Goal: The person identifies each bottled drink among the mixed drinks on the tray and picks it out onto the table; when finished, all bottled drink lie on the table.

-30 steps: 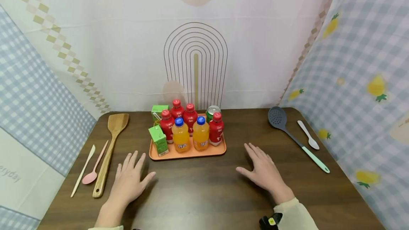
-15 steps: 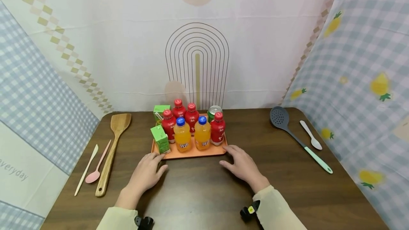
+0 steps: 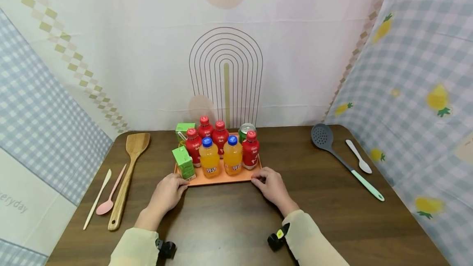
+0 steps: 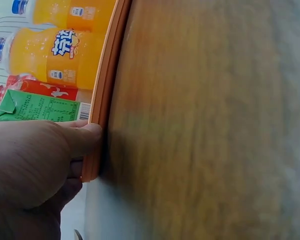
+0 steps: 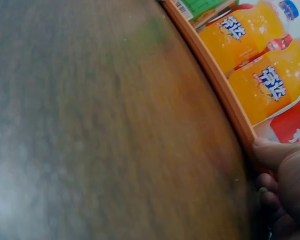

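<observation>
An orange tray (image 3: 221, 180) lies at the back middle of the table, loaded with drinks. At its front left corner my left hand (image 3: 166, 194) grips the rim, thumb in front, as the left wrist view also shows. My right hand (image 3: 273, 188) pinches the front right corner, with the thumb on the rim in the right wrist view. Two orange soda bottles (image 3: 209, 159) with blue caps stand in the front row. Around them are several red bottles (image 3: 251, 151), a green drink carton (image 3: 183, 161) near my left hand, another green carton (image 3: 184, 127) behind, and a green can (image 3: 246, 128).
Left of the tray lie a wooden spatula (image 3: 127, 180), a pink spoon (image 3: 107, 204) and a pale knife (image 3: 97, 200). To the right are a slotted skimmer (image 3: 321, 136) with a mint handle and a white spoon (image 3: 358, 157). A fabric curtain (image 3: 288, 73) hangs behind the table.
Both hands have moved inward and forward from the table beside the tray to its front corners, and their fingers have closed on the rim. The tray and drinks look unmoved.
</observation>
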The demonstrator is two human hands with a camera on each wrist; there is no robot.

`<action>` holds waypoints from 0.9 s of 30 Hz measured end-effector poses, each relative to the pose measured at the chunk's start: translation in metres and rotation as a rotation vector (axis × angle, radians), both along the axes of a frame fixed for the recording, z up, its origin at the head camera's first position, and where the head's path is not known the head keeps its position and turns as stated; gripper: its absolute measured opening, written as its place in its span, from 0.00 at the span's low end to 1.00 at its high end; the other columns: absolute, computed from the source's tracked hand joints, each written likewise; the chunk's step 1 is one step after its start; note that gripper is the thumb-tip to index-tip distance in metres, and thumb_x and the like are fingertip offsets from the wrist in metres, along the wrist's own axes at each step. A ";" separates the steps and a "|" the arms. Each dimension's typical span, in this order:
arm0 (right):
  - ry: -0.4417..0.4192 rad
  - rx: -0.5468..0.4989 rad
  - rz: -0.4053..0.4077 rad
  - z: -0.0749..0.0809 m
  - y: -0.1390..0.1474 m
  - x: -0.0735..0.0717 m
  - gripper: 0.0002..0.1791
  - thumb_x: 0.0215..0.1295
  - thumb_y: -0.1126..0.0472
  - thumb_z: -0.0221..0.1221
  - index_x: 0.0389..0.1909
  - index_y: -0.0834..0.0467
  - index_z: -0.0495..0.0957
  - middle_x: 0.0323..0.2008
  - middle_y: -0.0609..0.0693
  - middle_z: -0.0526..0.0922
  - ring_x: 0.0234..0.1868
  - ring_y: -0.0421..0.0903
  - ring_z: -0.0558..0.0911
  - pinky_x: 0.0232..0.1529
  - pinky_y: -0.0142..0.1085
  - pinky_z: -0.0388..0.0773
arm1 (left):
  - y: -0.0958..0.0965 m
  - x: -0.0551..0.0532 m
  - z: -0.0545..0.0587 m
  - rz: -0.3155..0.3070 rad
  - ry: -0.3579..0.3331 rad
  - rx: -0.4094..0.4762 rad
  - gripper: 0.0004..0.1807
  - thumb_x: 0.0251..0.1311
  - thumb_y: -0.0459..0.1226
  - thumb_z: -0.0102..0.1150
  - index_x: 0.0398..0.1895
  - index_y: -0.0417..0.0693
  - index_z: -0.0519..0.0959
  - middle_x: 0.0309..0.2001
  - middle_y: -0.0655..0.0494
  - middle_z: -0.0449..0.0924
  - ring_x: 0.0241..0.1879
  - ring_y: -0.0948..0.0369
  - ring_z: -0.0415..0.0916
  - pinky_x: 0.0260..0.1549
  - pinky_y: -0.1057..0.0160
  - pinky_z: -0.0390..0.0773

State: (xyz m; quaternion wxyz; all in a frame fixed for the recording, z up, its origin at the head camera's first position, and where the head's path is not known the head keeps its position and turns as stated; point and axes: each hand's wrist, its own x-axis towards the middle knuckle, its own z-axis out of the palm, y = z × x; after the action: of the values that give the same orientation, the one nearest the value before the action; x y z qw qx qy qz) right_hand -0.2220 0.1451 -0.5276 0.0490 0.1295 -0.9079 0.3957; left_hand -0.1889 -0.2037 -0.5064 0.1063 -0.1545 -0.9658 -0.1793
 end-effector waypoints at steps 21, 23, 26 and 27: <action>-0.032 0.012 0.072 -0.003 -0.011 -0.033 0.05 0.57 0.54 0.68 0.32 0.49 0.87 0.33 0.38 0.80 0.38 0.39 0.77 0.44 0.35 0.76 | -0.003 0.029 0.000 0.151 -0.021 0.007 0.02 0.53 0.38 0.70 0.30 0.52 0.88 0.28 0.60 0.78 0.33 0.54 0.78 0.31 0.48 0.78; -0.036 0.014 0.090 -0.004 -0.014 -0.039 0.04 0.57 0.55 0.68 0.32 0.48 0.87 0.34 0.38 0.80 0.39 0.40 0.77 0.46 0.36 0.76 | -0.005 0.031 0.000 0.162 -0.025 0.004 0.02 0.52 0.38 0.71 0.29 0.53 0.88 0.29 0.61 0.78 0.34 0.54 0.79 0.31 0.48 0.78; -0.032 0.018 0.109 -0.003 -0.018 -0.046 0.03 0.57 0.57 0.68 0.32 0.48 0.87 0.36 0.39 0.80 0.41 0.41 0.78 0.48 0.38 0.76 | -0.006 0.033 -0.002 0.164 -0.011 0.007 0.02 0.52 0.39 0.71 0.30 0.53 0.88 0.29 0.61 0.79 0.34 0.55 0.79 0.32 0.48 0.78; -0.032 0.018 0.113 -0.003 -0.019 -0.048 0.02 0.57 0.57 0.68 0.32 0.48 0.87 0.36 0.40 0.81 0.42 0.41 0.78 0.49 0.39 0.76 | -0.006 0.033 -0.003 0.160 -0.001 0.007 0.02 0.52 0.39 0.71 0.30 0.54 0.88 0.29 0.61 0.80 0.34 0.55 0.79 0.32 0.48 0.78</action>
State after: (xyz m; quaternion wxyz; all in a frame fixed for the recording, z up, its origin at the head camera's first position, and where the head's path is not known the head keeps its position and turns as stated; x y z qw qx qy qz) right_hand -0.2698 0.1258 -0.5309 0.0107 0.1747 -0.9033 0.3918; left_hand -0.1555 -0.2100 -0.5097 0.1205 -0.0762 -0.9744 -0.1737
